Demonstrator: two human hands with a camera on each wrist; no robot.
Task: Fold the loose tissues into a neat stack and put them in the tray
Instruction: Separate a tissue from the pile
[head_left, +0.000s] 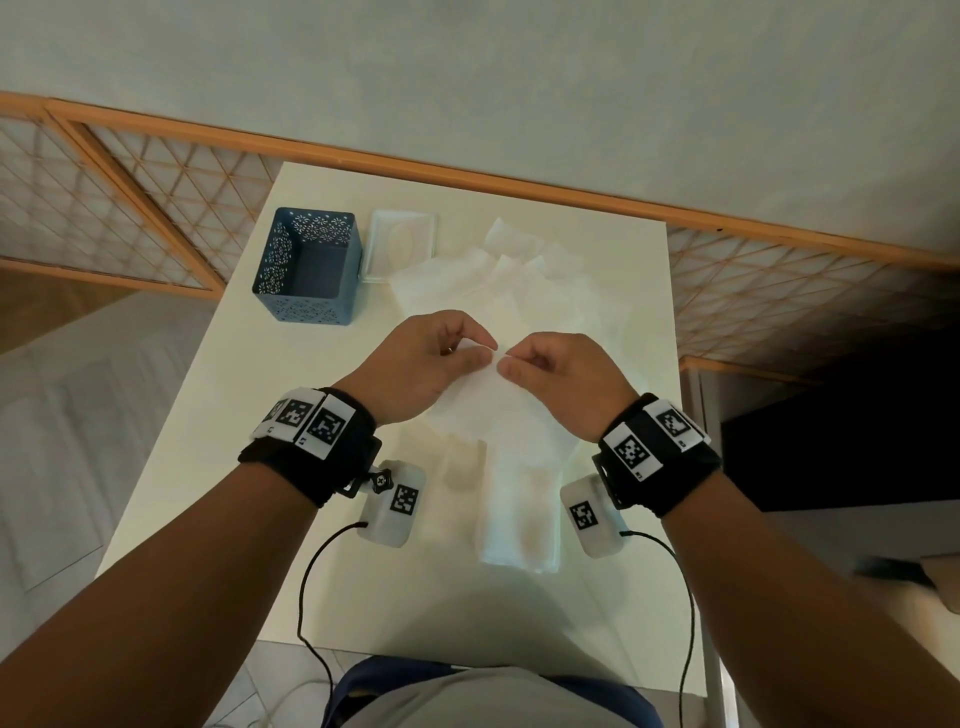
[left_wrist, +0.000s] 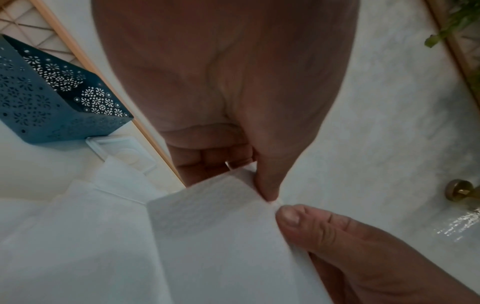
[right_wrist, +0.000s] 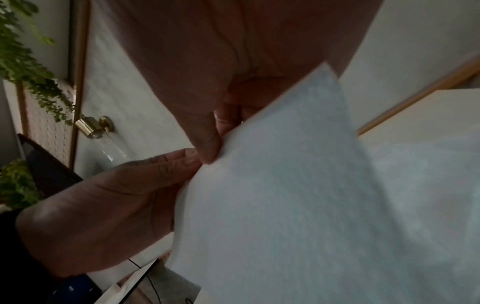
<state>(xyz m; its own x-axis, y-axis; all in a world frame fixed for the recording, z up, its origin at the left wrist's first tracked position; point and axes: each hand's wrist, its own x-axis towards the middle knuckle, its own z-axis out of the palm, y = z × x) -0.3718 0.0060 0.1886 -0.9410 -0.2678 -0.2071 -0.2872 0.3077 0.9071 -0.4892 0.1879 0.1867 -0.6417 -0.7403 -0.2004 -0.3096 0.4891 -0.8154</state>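
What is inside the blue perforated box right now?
The blue box shows only its dark bare floor and walls; no tissue is inside. Its near wall hides the strip of floor closest to the person, so that part cannot be checked.

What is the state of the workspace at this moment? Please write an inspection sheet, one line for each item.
Surface: white table, mostly covered with tissues.
Job's things: held tissue lifted; folded stack near the person; loose tissues at the far side; blue perforated tray holds no tissues.
Clutter: white lid beside the tray.
Grippers: left hand and right hand pinch the held tissue's top edge, fingers almost meeting.
Cables: black cable from each wrist camera.
Surroundings: lattice screen, plant.
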